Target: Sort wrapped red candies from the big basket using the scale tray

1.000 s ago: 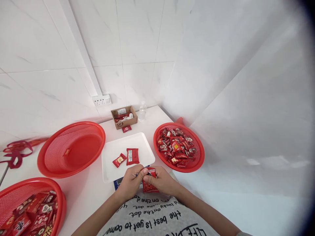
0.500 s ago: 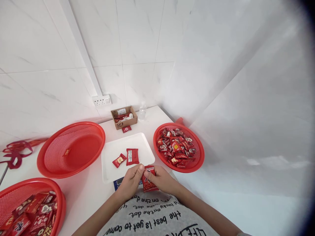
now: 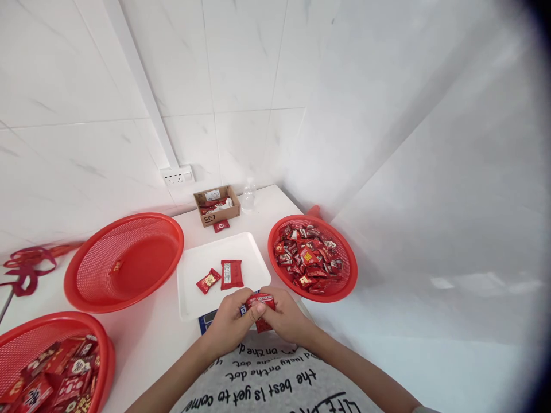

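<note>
Both my hands meet at the table's near edge, closed on one small red pouch (image 3: 261,303). My left hand (image 3: 232,321) pinches its upper left part and my right hand (image 3: 286,315) grips its right side. Just beyond them lies a white tray (image 3: 202,261) carrying a small red candy packet (image 3: 209,280) and a larger red packet (image 3: 231,273). A blue object, mostly hidden, peeks out under the tray's near edge.
A red mesh basket (image 3: 344,261) full of red candies sits to the right. A nearly empty red basket (image 3: 124,261) is to the left, another candy-filled basket (image 3: 55,367) at bottom left. A cardboard box (image 3: 216,205), a plastic bottle (image 3: 248,196) and a wall socket (image 3: 176,175) are at the back.
My hands have drawn together over the red pouch, which now looks bunched and smaller than a second ago. Everything else stays put.
</note>
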Demonstrator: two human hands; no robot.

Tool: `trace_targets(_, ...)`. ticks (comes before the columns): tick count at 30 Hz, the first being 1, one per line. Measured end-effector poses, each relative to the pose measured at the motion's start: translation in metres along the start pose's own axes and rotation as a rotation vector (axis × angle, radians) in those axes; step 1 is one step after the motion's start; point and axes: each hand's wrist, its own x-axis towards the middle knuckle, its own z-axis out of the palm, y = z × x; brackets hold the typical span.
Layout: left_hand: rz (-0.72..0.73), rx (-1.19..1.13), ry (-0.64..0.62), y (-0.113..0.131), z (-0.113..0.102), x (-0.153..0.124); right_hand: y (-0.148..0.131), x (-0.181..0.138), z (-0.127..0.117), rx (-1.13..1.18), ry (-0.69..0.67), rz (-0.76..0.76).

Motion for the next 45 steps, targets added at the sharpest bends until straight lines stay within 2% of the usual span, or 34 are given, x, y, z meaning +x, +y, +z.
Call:
trace_targets(7, -0.005, -0.045, 0.027, -0.003, 0.001, 0.001, 0.004, 0.002, 0.008, 0.078, 0.091, -0.021)
trace_targets(11, -0.023, -0.161, 0.019, -0.009, 0.001, 0.005, 0.005, 0.006, 0.007, 0.207, -0.011, 0.016)
trace_targets(20, -0.106, -0.343, 0.158, -0.004, 0.001, 0.004, -0.002, 0.005, 0.000, 0.136, -0.096, -0.086)
trace_targets(22, -0.112, -0.347, 0.161, -0.001, 0.000, 0.004, 0.000, 0.005, 0.002, 0.083, -0.066, -0.088)
trace_targets(25, -0.075, -0.344, 0.098, 0.001, -0.001, 0.002, 0.000, 0.004, 0.001, 0.043, 0.021, -0.067)
trace_targets(28, -0.006, -0.328, -0.059, 0.001, 0.001, 0.000, -0.004, 0.002, -0.001, 0.127, 0.058, -0.016)
trace_targets(30, 0.002, -0.284, -0.121, 0.001, 0.003, -0.001, -0.007, 0.002, -0.003, 0.206, 0.066, 0.035)
trace_targets(34, -0.025, -0.244, -0.117, 0.003, 0.004, 0.000, -0.009, 0.003, -0.004, 0.249, 0.071, 0.078)
trace_targets(39, -0.042, -0.267, -0.144, 0.007, 0.000, 0.000, -0.003, 0.005, -0.007, 0.229, -0.012, -0.014)
trace_targets(45, -0.085, -0.227, -0.151, 0.006, 0.001, 0.000, 0.001, 0.007, -0.007, 0.179, 0.024, 0.042)
